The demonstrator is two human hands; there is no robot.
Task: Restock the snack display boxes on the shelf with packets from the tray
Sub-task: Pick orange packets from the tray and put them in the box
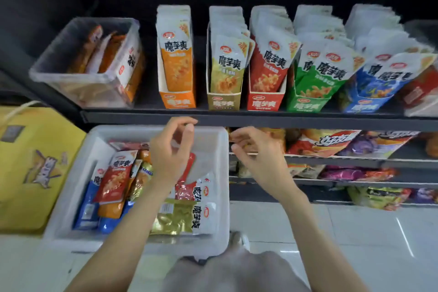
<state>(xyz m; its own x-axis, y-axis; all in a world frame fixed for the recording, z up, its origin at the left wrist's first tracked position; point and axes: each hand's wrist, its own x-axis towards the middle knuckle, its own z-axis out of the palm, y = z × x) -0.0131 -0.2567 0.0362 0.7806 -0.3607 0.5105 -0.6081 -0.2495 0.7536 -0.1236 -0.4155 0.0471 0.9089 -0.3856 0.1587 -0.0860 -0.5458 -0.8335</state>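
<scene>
head view: the white tray [213,140] sits low in front of the person, just below the front edge of the dark shelf [260,119], so packets can go straight up into the display boxes. it holds a loose pile of snack packets [113,180] in red, blue, orange and gold. the left hand [169,149] hovers over the tray with fingers curled; a red-and-white packet [193,168] lies right under the palm, but i cannot tell whether the fingers pinch it or merely hang above it. the right hand [258,152] is raised just beside the tray's right rim, fingers loosely curled and holding nothing, probably ready to help sort or steady a packet.

on the shelf the boxes stand in a row, each colour matched to its flavour: the orange box [177,99] looks thinly stocked next to the yellow box [224,102], the red box [264,102], the green box [305,104] and the blue box [362,106], which are packed upright. a clear bin [71,83] with other snacks sits at the left (its contents are blurred). a yellow gift box [30,163] rests left of the tray. lower shelves on the right carry bagged chips [331,142].

the next move likely calls for matching a packet's colour to its box.
</scene>
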